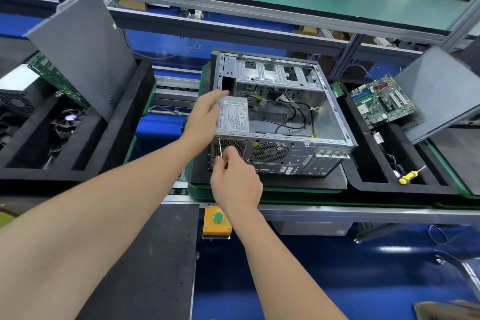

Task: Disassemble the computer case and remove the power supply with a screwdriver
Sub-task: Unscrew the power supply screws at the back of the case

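An open metal computer case (330, 122) lies on its side on a green pallet, its rear panel towards me. The grey power supply (233, 115) with a white label sits in the near left corner of the case. My left hand (201, 118) rests against the left side of the power supply and the case's corner. My right hand (235, 182) grips a screwdriver (220, 147), whose shaft points up to the top left corner of the rear panel. Loose black cables lie inside the case.
A motherboard (381, 101) and a grey side panel (441, 93) lean in the black foam tray on the right, where a yellow screwdriver (409, 176) lies. Another side panel (85, 52) stands in the left tray. A yellow box with a green button (217, 218) sits at the near rail.
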Demonstrator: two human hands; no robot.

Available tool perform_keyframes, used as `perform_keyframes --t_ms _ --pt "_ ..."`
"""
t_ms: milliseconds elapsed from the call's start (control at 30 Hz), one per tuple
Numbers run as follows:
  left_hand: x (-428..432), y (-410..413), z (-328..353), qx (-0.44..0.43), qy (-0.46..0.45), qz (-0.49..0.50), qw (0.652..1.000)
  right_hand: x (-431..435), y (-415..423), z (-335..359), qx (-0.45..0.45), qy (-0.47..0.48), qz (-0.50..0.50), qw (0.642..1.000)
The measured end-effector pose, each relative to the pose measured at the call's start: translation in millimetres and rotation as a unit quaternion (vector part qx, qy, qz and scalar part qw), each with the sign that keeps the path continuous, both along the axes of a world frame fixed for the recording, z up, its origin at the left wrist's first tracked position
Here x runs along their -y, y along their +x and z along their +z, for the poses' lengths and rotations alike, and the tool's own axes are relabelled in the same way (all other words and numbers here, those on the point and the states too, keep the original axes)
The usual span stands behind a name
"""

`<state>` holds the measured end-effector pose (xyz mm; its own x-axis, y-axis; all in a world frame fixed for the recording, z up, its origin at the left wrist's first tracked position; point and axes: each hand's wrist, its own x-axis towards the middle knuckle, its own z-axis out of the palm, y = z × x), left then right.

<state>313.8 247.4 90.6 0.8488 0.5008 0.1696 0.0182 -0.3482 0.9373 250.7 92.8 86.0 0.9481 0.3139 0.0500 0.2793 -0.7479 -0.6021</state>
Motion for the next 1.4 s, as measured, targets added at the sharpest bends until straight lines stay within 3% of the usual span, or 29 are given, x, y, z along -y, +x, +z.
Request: perform_keyframes --t_ms 67,133,267,500,600,800,867,967,1000,1033,1100,1167,1300,1400 --pt "5 -20 -5 0.024 -0.136 0.172 0.975 2 3 3 -0.037 0.029 0.016 0.999" --pt "5 -42 -9 -0.030 -0.260 0.238 0.935 3 6 5 -0.080 0.069 0.024 0.994" --pt "15 -67 -10 -0.150 -0.360 0.112 0.914 1 9 9 -0.129 0.108 0.022 0.986" --pt "28 -74 -4 -0.197 -0.446 0.012 0.873 1 12 12 -0.195 0.146 -0.003 0.970" --pt "38 -69 2 -0.184 -0.474 -0.010 0.861 4 14 16 -0.264 0.191 -0.015 0.945" --pt "49 -66 13 -0.173 -0.469 0.039 0.865 9 13 21 -0.499 0.399 -0.065 0.767" --pt "50 -67 14 -0.170 -0.480 0.045 0.860 15 11 19 -0.584 0.475 -0.043 0.656" --pt "49 -68 15 -0.164 -0.511 0.043 0.843 25 8 14 -0.696 0.578 -0.020 0.426" --pt "49 -68 14 -0.163 -0.512 0.043 0.842 26 7 13 -0.708 0.592 -0.010 0.385" --pt "49 -68 14 -0.163 -0.510 0.041 0.843 25 7 12 -0.706 0.600 -0.003 0.376" --pt "48 -69 14 -0.166 -0.509 0.037 0.843 21 8 13 -0.684 0.594 -0.002 0.422" --pt "45 -70 15 -0.176 -0.505 0.028 0.845 17 9 13 -0.652 0.568 -0.011 0.502" --pt "41 -72 15 -0.180 -0.497 0.012 0.849 9 6 9 -0.544 0.467 -0.011 0.697" --pt "42 -74 18 -0.184 -0.473 0.014 0.861 9 6 12 -0.391 0.305 0.020 0.868"
